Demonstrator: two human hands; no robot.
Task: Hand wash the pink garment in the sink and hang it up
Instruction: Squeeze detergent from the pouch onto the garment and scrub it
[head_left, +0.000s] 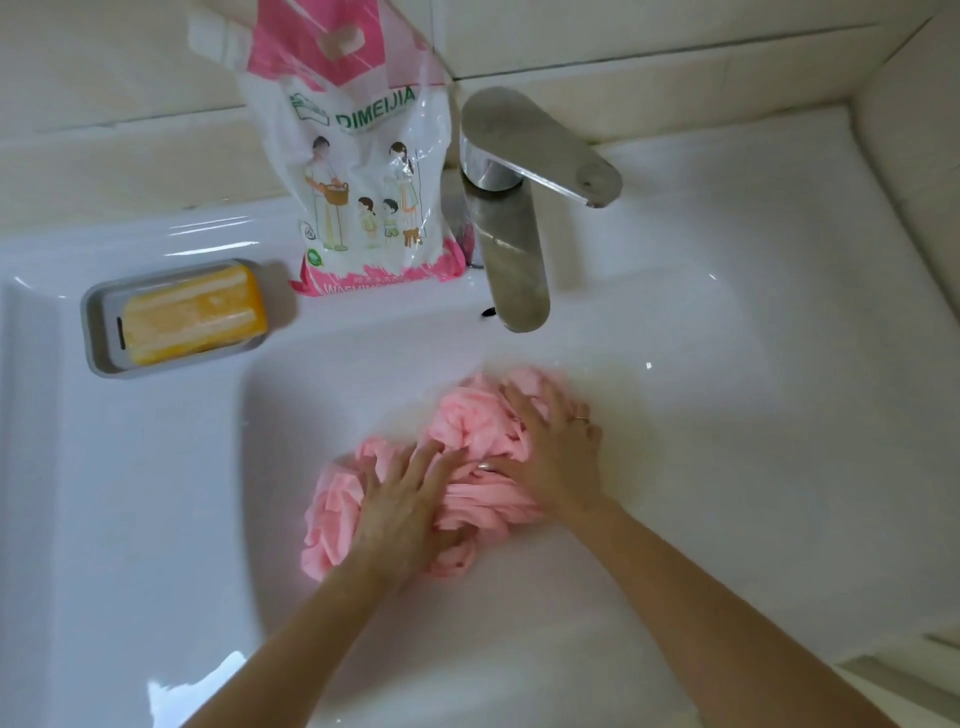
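- head view: the pink garment (467, 423) lies bunched in a crumpled heap on the bottom of the white sink (701, 467), near the middle of the basin.
- the left hand (405, 501) lies on the heap's 7 o'clock part, palm down, fingers stretched out and spread, their tips pushing into the folds; it presses the cloth rather than clasping it.
- the right hand (553, 449) lies on the heap's 2 o'clock part, also palm down with fingers fanned out flat over the cloth; its thumb points toward the left hand's fingertips, close to them. a ring (582, 417) shows on one finger.
- both forearms enter from 5 and 6 o'clock.
- the metal faucet (514, 260) stands at 12 o'clock of the garment, spout reaching over the basin's far edge, lever swung toward 3 o'clock.
- a pink-and-white detergent bag (358, 182) stands upright just beside the faucet, at its 9 o'clock, leaning on the tiled wall.
- at 10 o'clock of the garment, on the sink's ledge, a grey soap dish (96, 332) holds a yellow soap bar (192, 314).
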